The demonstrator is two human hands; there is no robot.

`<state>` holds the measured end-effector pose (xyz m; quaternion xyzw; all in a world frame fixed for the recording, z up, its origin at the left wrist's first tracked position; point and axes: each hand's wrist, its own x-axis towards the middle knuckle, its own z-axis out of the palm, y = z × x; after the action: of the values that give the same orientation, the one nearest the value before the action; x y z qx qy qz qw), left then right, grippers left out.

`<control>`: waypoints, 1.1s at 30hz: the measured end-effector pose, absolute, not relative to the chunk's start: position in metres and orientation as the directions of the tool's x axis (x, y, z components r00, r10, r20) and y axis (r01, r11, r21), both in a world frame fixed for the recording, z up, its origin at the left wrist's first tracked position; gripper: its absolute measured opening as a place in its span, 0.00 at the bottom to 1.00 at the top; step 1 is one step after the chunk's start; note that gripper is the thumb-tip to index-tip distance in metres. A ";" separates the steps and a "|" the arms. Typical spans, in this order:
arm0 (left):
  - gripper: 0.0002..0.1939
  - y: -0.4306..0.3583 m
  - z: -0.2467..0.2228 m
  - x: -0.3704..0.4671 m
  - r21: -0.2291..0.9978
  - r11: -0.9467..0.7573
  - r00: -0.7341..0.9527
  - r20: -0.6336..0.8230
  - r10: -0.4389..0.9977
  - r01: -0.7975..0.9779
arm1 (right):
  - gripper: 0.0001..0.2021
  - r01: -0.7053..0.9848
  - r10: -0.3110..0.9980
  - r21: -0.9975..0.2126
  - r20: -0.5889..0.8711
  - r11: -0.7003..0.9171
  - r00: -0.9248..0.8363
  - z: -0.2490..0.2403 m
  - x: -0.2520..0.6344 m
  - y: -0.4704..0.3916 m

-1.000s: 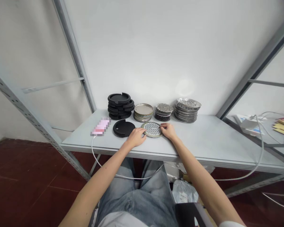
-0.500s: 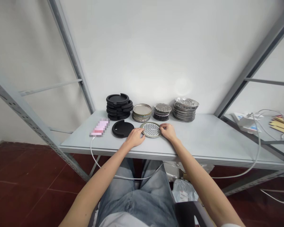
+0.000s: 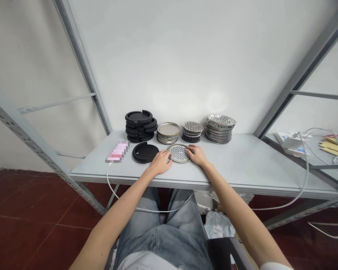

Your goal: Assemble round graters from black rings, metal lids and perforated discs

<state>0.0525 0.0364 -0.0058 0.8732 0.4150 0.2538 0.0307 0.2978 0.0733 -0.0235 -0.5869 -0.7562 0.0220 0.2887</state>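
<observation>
A round perforated metal disc in a rim lies flat on the grey table, between my two hands. My left hand rests at its left edge, fingers bent and close together on the rim. From the right, my right hand reaches over the disc's edge with its fingertips on the surface. Left of my left hand lies a black round plate with a small hole and a notched rim. Behind stand a stack of black plates, a stack of plain metal discs, small perforated discs and larger perforated discs.
A phone with a white cable lies at the table's left; the cable hangs across my lap. Metal shelf posts rise at both sides. At right are a white box and yellow pieces. Plastic bags lie below.
My right hand has moved slightly left, its fingers now further over the disc. My left hand stays at the left rim. The view has shifted a little.
</observation>
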 end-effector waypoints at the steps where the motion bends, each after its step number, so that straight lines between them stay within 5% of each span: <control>1: 0.16 0.036 -0.005 0.053 0.267 -0.651 0.526 0.414 0.743 0.710 | 0.18 0.875 0.905 -0.375 0.400 0.307 -0.146 -0.023 0.298 0.073; 20: 0.14 0.039 -0.008 0.053 0.328 -0.702 0.511 0.505 0.696 0.632 | 0.12 0.769 0.900 -0.543 0.425 0.337 -0.094 -0.026 0.301 0.074; 33: 0.11 0.040 -0.009 0.053 0.315 -0.733 0.540 0.515 0.665 0.603 | 0.14 0.810 0.906 -0.511 0.420 0.289 -0.059 -0.029 0.302 0.077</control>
<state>0.0533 0.0399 -0.0089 0.8761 0.3620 0.3146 0.0495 0.3025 0.0766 -0.0287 -0.5921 -0.7242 0.0694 0.3465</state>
